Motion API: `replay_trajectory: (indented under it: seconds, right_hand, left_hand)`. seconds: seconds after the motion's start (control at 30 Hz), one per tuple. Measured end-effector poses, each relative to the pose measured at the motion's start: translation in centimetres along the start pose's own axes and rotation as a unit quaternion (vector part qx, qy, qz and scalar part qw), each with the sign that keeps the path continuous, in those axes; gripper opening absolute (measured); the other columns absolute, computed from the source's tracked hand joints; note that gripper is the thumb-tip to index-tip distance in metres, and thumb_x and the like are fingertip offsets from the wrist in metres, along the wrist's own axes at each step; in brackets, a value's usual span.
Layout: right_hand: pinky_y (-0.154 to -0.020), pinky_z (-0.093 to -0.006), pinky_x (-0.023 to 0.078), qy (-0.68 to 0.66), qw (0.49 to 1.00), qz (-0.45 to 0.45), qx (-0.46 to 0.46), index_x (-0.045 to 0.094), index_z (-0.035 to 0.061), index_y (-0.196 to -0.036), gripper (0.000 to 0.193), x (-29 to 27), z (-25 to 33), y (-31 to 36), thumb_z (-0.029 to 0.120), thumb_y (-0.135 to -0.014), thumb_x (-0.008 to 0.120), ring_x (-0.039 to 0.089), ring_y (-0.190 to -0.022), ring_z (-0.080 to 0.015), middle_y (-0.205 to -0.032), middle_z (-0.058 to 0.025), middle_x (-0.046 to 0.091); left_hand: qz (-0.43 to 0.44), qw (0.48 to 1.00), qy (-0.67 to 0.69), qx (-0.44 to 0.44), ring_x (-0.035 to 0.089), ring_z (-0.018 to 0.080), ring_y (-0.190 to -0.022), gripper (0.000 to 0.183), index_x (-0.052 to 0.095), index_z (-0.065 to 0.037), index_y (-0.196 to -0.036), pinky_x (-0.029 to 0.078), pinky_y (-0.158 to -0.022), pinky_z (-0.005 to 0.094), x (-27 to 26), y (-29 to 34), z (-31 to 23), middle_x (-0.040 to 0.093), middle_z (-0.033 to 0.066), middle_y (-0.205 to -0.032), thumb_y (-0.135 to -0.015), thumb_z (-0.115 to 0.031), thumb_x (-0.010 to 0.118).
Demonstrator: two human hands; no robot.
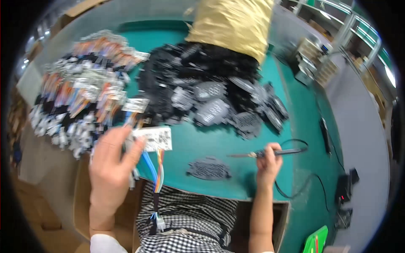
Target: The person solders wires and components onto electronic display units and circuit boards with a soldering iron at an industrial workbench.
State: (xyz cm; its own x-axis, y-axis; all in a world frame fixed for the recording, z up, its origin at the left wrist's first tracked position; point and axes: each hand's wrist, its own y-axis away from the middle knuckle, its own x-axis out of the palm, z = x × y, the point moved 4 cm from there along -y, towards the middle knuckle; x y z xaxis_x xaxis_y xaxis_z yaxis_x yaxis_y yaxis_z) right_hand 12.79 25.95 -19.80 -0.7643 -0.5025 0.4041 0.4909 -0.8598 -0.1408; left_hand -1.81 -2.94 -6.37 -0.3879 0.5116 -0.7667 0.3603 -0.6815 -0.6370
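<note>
My left hand pinches a white labelled piece at the end of a wire harness. Its blue and multicoloured wires hang down to a small pale connector over my checked apron. In my right hand is a soldering iron, held like a pen with its tip pointing left. Below and left of that tip lies a dark grey oval plastic part on the green mat, touched by neither hand.
A pile of wire harnesses covers the left side. Grey plastic parts are heaped mid-table under a yellowish bag. Cables and a black device are at right, with a bright green object near the front. Cardboard boxes stand below the edge.
</note>
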Motion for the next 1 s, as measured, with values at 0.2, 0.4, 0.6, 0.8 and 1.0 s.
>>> replay_trajectory:
  seconds: [0.2, 0.4, 0.6, 0.8, 1.0]
  right_hand:
    - [-0.036, -0.0176, 0.017, -0.006, 1.0, 0.017, -0.004, 0.045, 0.0078, -0.083, 0.01, 0.3, 0.1, 0.1, 0.013, -0.087, 0.052, 0.022, -0.042, -0.0008, -0.055, 0.0067, 0.032]
    - [-0.037, -0.0175, 0.016, -0.005, 1.0, 0.029, -0.009, 0.045, 0.0069, -0.083, 0.012, 0.0, 0.5, 0.3, 0.015, -0.087, 0.053, 0.021, -0.042, -0.0004, -0.056, 0.007, 0.032]
    - [-0.037, -0.0175, 0.016, -0.007, 0.999, 0.041, -0.003, 0.045, 0.007, -0.083, 0.013, 0.2, 0.7, 0.4, 0.016, -0.088, 0.053, 0.021, -0.043, -0.0003, -0.056, 0.0071, 0.031]
    - [-0.039, -0.0167, 0.023, -0.03, 0.998, 0.051, 0.01, 0.046, 0.0057, -0.083, 0.015, -0.2, 0.4, 0.4, 0.015, -0.085, 0.058, 0.029, -0.046, -0.0015, -0.063, 0.0029, 0.041]
    - [-0.039, -0.0167, 0.022, -0.029, 0.998, 0.053, 0.016, 0.046, 0.0058, -0.084, 0.014, -0.3, 0.2, 0.5, 0.015, -0.085, 0.058, 0.029, -0.046, -0.0015, -0.063, 0.0028, 0.042]
  left_hand:
    - [0.089, 0.978, 0.185, 0.049, 0.056, 0.0336, -0.096, 0.032, 0.064, -0.007, -0.098, 0.047, -0.08, 0.0406, 9.7, 2.8, -6.5, 0.057, 0.0176, -0.103, -0.067, 0.001, 0.058]
    - [0.112, 0.964, 0.237, 0.051, 0.056, 0.0339, -0.096, 0.033, 0.064, -0.007, -0.098, 0.048, -0.079, 0.0404, 12.0, 3.8, -8.7, 0.056, 0.0179, -0.104, -0.066, 0.001, 0.057]
    - [0.138, 0.961, 0.238, 0.045, 0.055, 0.0318, -0.097, 0.03, 0.064, -0.005, -0.099, 0.047, -0.08, 0.0382, 12.7, 4.2, -9.0, 0.056, 0.0172, -0.104, -0.07, -0.005, 0.058]
    - [0.148, 0.954, 0.256, 0.049, 0.054, 0.0317, -0.099, 0.032, 0.064, -0.006, -0.099, 0.048, -0.08, 0.0377, 12.9, 4.0, -8.7, 0.056, 0.016, -0.107, -0.068, -0.003, 0.057]
    - [0.143, 0.946, 0.29, 0.02, 0.054, 0.0312, -0.1, 0.034, 0.064, -0.006, -0.098, 0.049, -0.079, 0.0373, 13.7, 3.9, -7.7, 0.056, 0.0156, -0.109, -0.067, 0.004, 0.055]
